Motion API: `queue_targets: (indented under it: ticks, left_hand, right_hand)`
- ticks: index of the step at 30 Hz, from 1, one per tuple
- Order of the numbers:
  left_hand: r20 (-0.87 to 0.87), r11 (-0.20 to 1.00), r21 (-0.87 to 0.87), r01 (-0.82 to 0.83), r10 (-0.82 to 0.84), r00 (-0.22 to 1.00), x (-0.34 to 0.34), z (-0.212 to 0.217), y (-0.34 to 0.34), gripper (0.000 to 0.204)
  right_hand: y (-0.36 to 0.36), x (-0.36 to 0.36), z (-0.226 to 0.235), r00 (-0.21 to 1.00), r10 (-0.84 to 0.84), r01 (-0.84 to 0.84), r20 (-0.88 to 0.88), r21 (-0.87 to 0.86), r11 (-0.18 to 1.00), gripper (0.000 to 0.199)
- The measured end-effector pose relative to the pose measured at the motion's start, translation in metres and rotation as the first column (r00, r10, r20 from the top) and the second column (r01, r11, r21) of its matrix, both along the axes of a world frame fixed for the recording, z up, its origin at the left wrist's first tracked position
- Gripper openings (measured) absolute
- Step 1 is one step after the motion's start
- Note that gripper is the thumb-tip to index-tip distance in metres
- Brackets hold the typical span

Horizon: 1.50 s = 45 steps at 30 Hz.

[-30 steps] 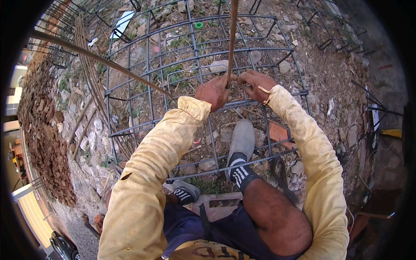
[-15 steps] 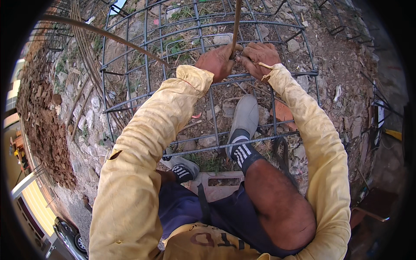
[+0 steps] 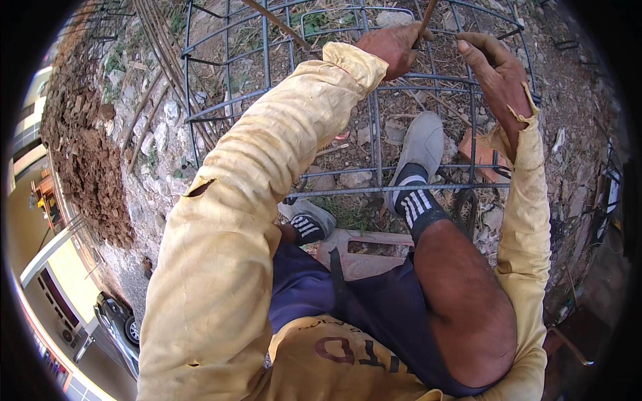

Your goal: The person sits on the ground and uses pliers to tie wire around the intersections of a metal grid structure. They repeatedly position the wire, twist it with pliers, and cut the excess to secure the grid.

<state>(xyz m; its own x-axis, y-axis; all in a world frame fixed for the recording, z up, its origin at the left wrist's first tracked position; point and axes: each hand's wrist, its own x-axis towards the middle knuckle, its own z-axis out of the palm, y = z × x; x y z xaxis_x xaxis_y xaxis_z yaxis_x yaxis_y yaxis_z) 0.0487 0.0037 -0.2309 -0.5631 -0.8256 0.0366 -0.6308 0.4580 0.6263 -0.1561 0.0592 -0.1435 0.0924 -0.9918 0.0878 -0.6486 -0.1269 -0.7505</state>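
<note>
Evidently, a rusty rod is clamped in the left hand over the rebar cage, while the right hand, half open, is kept beside it, the tying seemingly unfinished.

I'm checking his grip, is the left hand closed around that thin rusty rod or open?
Closed. The left hand is curled into a fist around the thin rusty rod, which rises from the top of the fist above the rebar cage.
</note>
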Motion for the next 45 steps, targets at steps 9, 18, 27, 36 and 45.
queue_targets:
  ticks: [9,18,27,36,45]
  left_hand:
    - [0.027,0.989,0.038,-0.141,0.140,0.990,0.002,0.014,0.013,0.030]
    - [-0.021,0.968,-0.089,-0.233,0.232,0.972,0.001,0.006,0.018,0.023]
    - [0.006,0.989,0.078,-0.123,0.123,0.992,0.036,0.005,0.017,0.034]
    - [-0.158,0.995,0.040,-0.095,0.100,0.982,0.038,0.002,0.003,0.037]
    - [-0.239,0.993,0.056,-0.104,0.114,0.964,0.044,-0.004,0.009,0.039]
  right_hand:
    - [0.098,-0.006,0.025,0.865,-0.321,0.173,0.386,0.372,0.912,0.033]
    - [0.105,0.065,0.097,0.834,0.189,-0.352,0.518,0.235,0.906,0.035]
    - [0.029,0.322,0.123,0.243,0.965,-0.931,0.099,0.303,0.204,0.028]
    - [0.058,0.456,-0.010,-0.189,0.982,-0.772,0.028,0.614,-0.166,0.056]
    - [0.098,0.459,-0.013,0.222,0.975,-0.714,-0.007,0.679,0.168,0.043]
